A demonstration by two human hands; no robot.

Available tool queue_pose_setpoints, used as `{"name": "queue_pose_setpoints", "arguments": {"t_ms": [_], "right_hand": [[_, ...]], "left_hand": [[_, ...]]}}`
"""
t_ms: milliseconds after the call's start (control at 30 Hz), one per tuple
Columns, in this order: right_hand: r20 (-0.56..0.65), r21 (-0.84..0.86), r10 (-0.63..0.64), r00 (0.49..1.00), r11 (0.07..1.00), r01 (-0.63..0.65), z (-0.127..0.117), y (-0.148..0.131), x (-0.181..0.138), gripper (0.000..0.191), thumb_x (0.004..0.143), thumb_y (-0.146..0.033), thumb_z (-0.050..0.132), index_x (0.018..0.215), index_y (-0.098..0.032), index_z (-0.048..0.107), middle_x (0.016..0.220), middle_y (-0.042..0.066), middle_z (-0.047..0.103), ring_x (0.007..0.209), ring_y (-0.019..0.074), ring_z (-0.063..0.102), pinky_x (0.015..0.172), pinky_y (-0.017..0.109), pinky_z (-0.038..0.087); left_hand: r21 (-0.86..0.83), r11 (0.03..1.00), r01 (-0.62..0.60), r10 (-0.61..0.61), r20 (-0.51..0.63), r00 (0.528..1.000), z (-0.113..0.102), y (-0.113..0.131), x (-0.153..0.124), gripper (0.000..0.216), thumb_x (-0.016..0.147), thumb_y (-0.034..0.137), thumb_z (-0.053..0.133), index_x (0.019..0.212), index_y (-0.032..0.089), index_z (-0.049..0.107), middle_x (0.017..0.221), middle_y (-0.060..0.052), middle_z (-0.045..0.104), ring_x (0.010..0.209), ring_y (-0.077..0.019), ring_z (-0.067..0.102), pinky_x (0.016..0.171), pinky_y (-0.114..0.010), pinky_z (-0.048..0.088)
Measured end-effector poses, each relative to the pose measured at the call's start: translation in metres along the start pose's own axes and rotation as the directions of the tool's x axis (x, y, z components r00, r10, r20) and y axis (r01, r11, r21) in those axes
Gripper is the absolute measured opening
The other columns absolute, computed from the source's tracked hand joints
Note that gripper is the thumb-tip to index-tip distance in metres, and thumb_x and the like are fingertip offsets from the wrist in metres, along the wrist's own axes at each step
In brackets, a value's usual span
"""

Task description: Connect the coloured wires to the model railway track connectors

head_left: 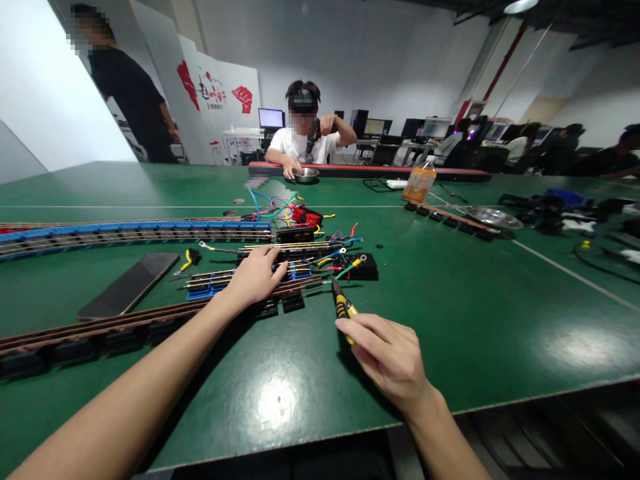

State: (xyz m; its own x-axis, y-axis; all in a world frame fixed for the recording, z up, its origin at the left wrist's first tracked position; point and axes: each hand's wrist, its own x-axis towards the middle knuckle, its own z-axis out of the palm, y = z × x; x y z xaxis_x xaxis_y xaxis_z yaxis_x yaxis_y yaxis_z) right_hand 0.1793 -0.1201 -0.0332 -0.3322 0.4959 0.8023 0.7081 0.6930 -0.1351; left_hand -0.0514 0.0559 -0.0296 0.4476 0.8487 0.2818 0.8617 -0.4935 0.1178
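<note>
My left hand [257,277] lies over a bundle of thin metal rails on blue and black plastic supports, fingers stretched out and thumb apart. The hand hides part of the rails. My right hand [393,357] is closed around a pair of yellow-and-black pliers [344,305]. Their dark tip is close to a green wire [346,272] with a ring terminal and to the rails' right ends. It is hard to tell whether the tip touches them. Behind the wire sits a black block [367,268] with red and other coloured leads.
A phone [130,285] and long curved tracks [125,233] lie at left. A red part [306,216] with wires is behind the rails. Farther off are a bottle [420,181], a track piece [450,221] and a metal dish [493,217]. A person sits opposite with a metal bowl [306,175].
</note>
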Motion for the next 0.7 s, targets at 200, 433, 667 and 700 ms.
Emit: {"name": "queue_pose_setpoints", "arguments": {"t_ms": [200,433,667,700], "right_hand": [[-0.003,0.011,0.016,1.000,1.000,-0.015,0.003,0.002,-0.004,0.039,0.088,-0.011,0.053,0.127,-0.019,0.056,0.093,0.006,0.075,0.082,0.0159,0.073,0.071,0.027,0.058],[-0.206,-0.075,0.203,0.957,0.972,-0.223,0.011,-0.004,-0.003,0.032,0.086,-0.018,0.062,0.118,-0.020,0.056,0.086,0.003,0.075,0.059,0.0116,0.071,0.059,0.019,0.058],[-0.296,0.053,0.489,0.821,0.866,-0.497,0.015,-0.007,-0.009,0.028,0.084,-0.022,0.066,0.109,-0.016,0.056,0.080,0.005,0.074,0.055,0.0125,0.069,0.049,0.018,0.057],[-0.288,0.094,0.524,0.801,0.848,-0.521,0.015,-0.007,-0.009,0.028,0.084,-0.022,0.066,0.108,-0.016,0.055,0.079,0.004,0.073,0.053,0.0119,0.068,0.048,0.018,0.056]], "left_hand": [[-0.001,1.000,-0.007,0.007,-0.010,1.000,-0.003,0.001,0.001,0.050,0.095,0.044,0.035,0.127,0.012,0.057,0.131,-0.015,0.058,0.123,-0.0281,0.051,0.104,-0.041,0.043],[0.029,1.000,0.010,-0.010,-0.022,1.000,-0.008,0.007,0.000,0.047,0.095,0.042,0.037,0.124,0.011,0.058,0.124,-0.016,0.062,0.115,-0.0277,0.056,0.100,-0.040,0.045],[0.088,0.996,0.000,0.003,-0.037,0.999,-0.012,0.009,-0.001,0.044,0.096,0.039,0.036,0.121,0.011,0.059,0.123,-0.016,0.063,0.114,-0.0290,0.058,0.093,-0.040,0.047],[0.100,0.995,-0.006,0.011,-0.051,0.999,-0.013,0.010,-0.002,0.043,0.096,0.038,0.036,0.119,0.011,0.060,0.121,-0.016,0.064,0.112,-0.0293,0.059,0.092,-0.040,0.047]]}}
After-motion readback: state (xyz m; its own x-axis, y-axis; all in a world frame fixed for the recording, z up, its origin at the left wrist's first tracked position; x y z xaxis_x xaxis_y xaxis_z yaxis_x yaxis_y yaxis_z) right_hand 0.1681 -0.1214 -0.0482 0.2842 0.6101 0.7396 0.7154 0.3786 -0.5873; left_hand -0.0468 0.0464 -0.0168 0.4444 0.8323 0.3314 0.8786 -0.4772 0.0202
